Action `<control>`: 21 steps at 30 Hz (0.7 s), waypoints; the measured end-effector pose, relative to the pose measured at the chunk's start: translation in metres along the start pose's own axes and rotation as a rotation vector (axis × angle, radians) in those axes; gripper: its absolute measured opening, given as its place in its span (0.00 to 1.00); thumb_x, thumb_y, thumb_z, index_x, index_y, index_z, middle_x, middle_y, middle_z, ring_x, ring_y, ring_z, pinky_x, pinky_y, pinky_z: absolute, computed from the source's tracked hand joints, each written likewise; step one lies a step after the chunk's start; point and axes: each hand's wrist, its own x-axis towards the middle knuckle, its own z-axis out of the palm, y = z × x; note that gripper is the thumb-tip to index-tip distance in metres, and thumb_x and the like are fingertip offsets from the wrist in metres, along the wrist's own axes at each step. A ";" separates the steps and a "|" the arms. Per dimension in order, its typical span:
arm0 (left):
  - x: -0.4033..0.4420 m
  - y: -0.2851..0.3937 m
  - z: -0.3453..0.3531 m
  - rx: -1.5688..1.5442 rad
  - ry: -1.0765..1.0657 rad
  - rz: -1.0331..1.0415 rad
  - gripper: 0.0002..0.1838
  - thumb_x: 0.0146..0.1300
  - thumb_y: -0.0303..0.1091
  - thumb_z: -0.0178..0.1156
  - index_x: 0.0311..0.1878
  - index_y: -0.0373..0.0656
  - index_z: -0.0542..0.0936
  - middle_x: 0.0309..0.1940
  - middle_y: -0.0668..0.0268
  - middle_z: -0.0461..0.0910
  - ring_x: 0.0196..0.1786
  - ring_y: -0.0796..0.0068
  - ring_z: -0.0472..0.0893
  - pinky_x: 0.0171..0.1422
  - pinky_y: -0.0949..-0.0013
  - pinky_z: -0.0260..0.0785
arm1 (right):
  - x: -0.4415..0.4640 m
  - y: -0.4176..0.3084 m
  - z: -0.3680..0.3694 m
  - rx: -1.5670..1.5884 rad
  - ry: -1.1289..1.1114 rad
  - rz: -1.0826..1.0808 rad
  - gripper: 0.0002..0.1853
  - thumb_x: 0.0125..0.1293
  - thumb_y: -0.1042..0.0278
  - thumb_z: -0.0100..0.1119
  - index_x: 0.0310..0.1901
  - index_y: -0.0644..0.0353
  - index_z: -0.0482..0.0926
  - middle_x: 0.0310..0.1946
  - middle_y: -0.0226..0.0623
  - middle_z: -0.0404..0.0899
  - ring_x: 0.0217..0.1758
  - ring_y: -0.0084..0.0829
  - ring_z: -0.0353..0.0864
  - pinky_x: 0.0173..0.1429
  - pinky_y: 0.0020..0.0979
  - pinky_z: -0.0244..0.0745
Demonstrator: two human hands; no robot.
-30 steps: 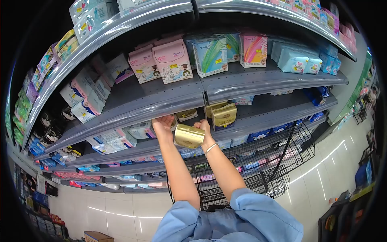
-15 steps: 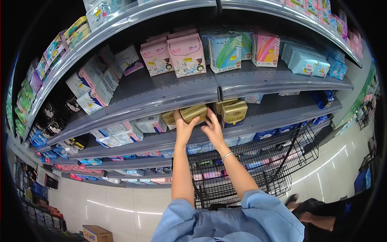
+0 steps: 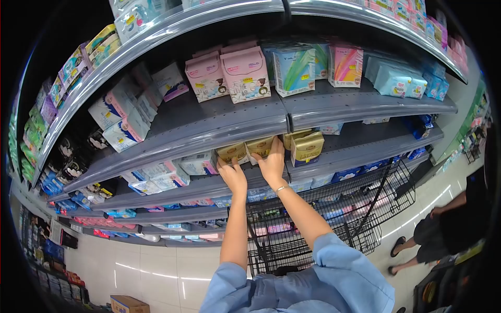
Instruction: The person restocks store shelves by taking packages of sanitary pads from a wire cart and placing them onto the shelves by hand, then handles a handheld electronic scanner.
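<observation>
On the second shelf down, my right hand (image 3: pixel 272 166) grips a gold sanitary pad pack (image 3: pixel 258 146), thumb at its left and fingers along its right side. This pack stands upright in the row. My left hand (image 3: pixel 233 177) is just left of it, its fingers apart and touching the lower front of another gold pack (image 3: pixel 231 152). A third gold pack (image 3: pixel 307 148) stands to the right of my right hand, with one more partly hidden behind it. White and pale blue packs (image 3: pixel 199 163) sit left of my left hand.
The upper shelf (image 3: pixel 219 120) overhangs my hands, bearing pink packs (image 3: pixel 245 73) and a blue-green pack (image 3: pixel 294 70). A black wire cart (image 3: pixel 334 208) stands below right. A person in dark clothes (image 3: pixel 443 229) is at the right. A cardboard box (image 3: pixel 129 304) lies on the floor.
The gold pack I held with both hands is now in the shelf row under my right hand. My left hand has moved down to the pack beside it. The person at right has shifted.
</observation>
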 end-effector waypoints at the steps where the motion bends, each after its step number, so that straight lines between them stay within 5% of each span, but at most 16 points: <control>1: 0.007 -0.002 -0.001 0.004 -0.035 -0.010 0.28 0.67 0.32 0.55 0.66 0.26 0.61 0.61 0.36 0.64 0.62 0.38 0.65 0.65 0.50 0.59 | 0.002 0.000 0.003 -0.012 -0.005 -0.009 0.52 0.48 0.59 0.74 0.69 0.73 0.53 0.62 0.59 0.62 0.62 0.57 0.65 0.64 0.46 0.66; 7: 0.012 -0.003 0.005 -0.045 -0.011 0.051 0.30 0.64 0.26 0.55 0.66 0.22 0.58 0.60 0.33 0.64 0.64 0.37 0.64 0.68 0.51 0.56 | -0.030 -0.012 -0.033 0.062 0.031 -0.117 0.47 0.55 0.63 0.69 0.69 0.73 0.51 0.64 0.61 0.59 0.68 0.57 0.59 0.70 0.44 0.60; 10: 0.000 0.007 -0.002 0.039 0.001 0.097 0.36 0.63 0.28 0.57 0.68 0.21 0.53 0.64 0.34 0.58 0.68 0.38 0.59 0.71 0.50 0.52 | -0.057 0.017 -0.083 -0.035 0.251 -0.155 0.41 0.55 0.66 0.65 0.67 0.70 0.55 0.67 0.59 0.54 0.70 0.57 0.53 0.72 0.55 0.47; 14: -0.019 0.013 0.002 0.070 0.020 0.098 0.38 0.62 0.29 0.58 0.68 0.22 0.50 0.64 0.37 0.54 0.68 0.38 0.57 0.71 0.48 0.51 | -0.024 0.062 -0.103 -0.084 0.275 0.000 0.59 0.49 0.57 0.73 0.72 0.71 0.41 0.69 0.62 0.51 0.72 0.59 0.50 0.74 0.58 0.39; 21: -0.047 0.023 0.009 0.089 0.045 0.174 0.36 0.62 0.28 0.58 0.67 0.25 0.52 0.66 0.42 0.49 0.69 0.42 0.53 0.72 0.46 0.45 | -0.006 0.058 -0.088 -0.113 0.136 0.003 0.56 0.49 0.57 0.74 0.70 0.73 0.46 0.59 0.59 0.62 0.62 0.56 0.62 0.67 0.47 0.59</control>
